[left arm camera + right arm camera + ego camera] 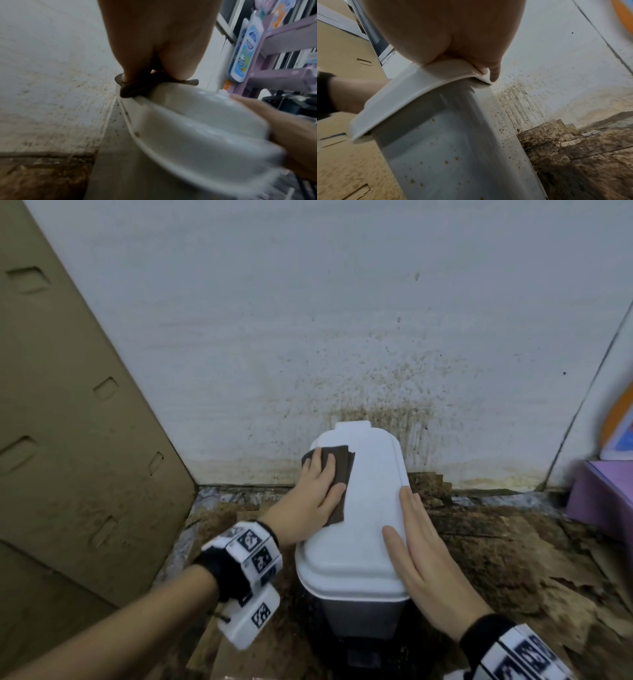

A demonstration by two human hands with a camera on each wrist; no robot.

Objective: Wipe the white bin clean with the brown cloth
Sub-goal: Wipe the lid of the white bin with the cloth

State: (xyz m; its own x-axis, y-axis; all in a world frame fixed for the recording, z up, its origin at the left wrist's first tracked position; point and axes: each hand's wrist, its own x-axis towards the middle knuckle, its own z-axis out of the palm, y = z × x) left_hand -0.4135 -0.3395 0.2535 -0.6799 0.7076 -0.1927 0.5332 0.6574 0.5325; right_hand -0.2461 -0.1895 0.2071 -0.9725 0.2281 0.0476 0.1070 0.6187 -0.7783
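Observation:
The white bin (370, 518) stands against the stained wall with its lid down. A folded brown cloth (339, 474) lies on the lid's far left part. My left hand (317, 491) presses flat on the cloth with straight fingers. Flat along the lid's right edge rests my right hand (414, 542), fingers straight. In the left wrist view the brown cloth (137, 86) bunches under my palm on the bin lid (205, 121). The right wrist view shows the bin's grey side (445, 148), speckled with brown spots, and my fingertips (493, 75) over the lid rim.
Large cardboard sheets (68, 422) lean at the left. The wall (376, 354) behind is spattered with brown marks. Stained torn cardboard (513, 542) covers the floor. A purple shelf (603, 494) with bottles stands at the right.

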